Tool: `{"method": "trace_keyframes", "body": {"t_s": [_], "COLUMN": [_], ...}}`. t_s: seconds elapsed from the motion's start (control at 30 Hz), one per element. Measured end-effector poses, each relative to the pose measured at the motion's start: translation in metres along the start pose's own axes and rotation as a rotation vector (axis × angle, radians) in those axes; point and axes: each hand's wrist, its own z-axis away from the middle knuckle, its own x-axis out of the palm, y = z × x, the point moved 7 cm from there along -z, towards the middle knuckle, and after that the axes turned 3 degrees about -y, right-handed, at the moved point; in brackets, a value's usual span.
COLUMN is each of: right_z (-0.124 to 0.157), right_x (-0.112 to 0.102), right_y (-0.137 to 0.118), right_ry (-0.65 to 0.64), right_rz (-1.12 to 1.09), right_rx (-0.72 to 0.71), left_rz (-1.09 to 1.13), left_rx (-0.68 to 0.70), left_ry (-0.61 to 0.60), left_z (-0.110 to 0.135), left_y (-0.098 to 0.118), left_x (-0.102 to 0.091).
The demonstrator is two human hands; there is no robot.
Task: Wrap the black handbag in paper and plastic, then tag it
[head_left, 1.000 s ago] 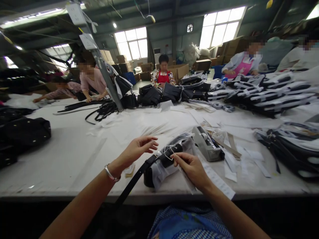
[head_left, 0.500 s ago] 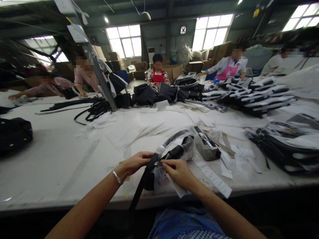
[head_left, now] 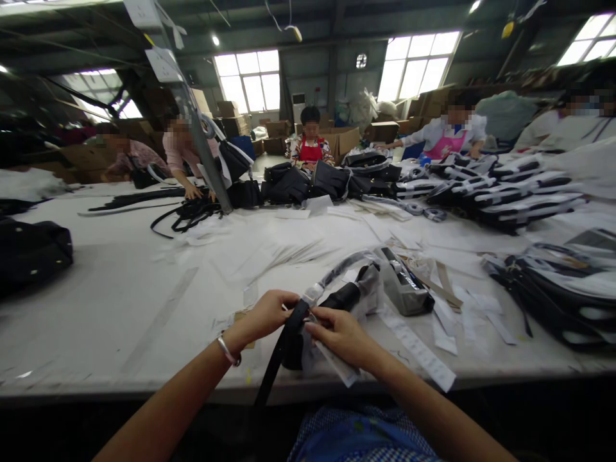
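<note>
head view: i am watching a grey tape dispenser (head_left: 409, 290) sitting just beyond a wrapped black bag (head_left: 342, 297), with paper strips (head_left: 419, 351) lying nearby on the white table (head_left: 101, 327). my left hand (head_left: 269, 316) is pinching a black strap (head_left: 275, 372), while my right hand (head_left: 341, 335) is holding thumb and forefinger close together beside it, gripping what i cannot tell. the wrapped black bag is lying just ahead of both hands, the black strap partly crossing its near end.

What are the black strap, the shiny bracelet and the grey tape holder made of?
The black strap looks like leather or imitation leather: smooth, faintly glossy. The bracelet is probably polished metal; it's silvery and catches light. The grey tape holder seems hard plastic, with a moulded-looking body.
</note>
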Motion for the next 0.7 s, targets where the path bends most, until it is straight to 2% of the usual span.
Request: {"method": "trace_keyframes", "body": {"t_s": [0.1,0.2,0.3,0.4,0.47,0.57,0.7], "right_z": [0.008,0.016,0.02,0.022,0.023,0.031,0.041], "right_x": [-0.003,-0.008,-0.009,-0.007,-0.009,-0.009,0.005], "right_y": [0.003,0.01,0.015,0.017,0.009,-0.007,-0.015], "right_ry": [0.1,0.186,0.196,0.178,0.189,0.203,0.101], "right_rz": [0.007,-0.116,-0.234,-0.229,-0.111,0.216,0.606], "right_rx": [0.007,0.033,0.057,0.042,-0.076,-0.295,-0.451], "left_rz": [-0.235,-0.388,-0.174,0.117,0.213,0.259,0.297], "left_rx": [-0.034,-0.031,-0.059,-0.128,-0.12,-0.105,-0.109], "left_ry": [0.149,0.264,0.236,0.133,0.109,0.123,0.13], "left_z": [0.016,0.033,0.043,0.048,0.049,0.05,0.051], "left_y": [0.007,0.02,0.022,0.016,0.014,0.01,0.006], "left_x": [-0.019,-0.037,-0.041,-0.03,-0.024,-0.018,-0.014]}}
